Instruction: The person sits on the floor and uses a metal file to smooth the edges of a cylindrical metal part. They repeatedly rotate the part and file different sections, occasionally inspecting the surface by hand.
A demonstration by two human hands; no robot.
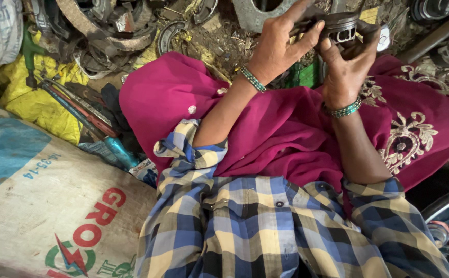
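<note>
Gripping a dark metal piston (pixel 337 27) between both hands, the person holds it up above the lap, over a magenta embroidered cloth (pixel 286 128). The left hand (pixel 278 49) wraps its fingers (pixel 307 38) over the piston's near side; the right hand (pixel 345 69) clamps it from below with the thumb up against it. The piston looks oily, so it could slip and drop onto the cloth or into the scrap beyond. Dirt-strewn ground (pixel 219 44) ahead is crowded with worn metal rings and brake parts (pixel 106 25), which would swallow small pieces. Long-handled tools (pixel 75 105) lie on yellow sacking (pixel 34 103) to the left, beside a printed sack (pixel 55 206).
</note>
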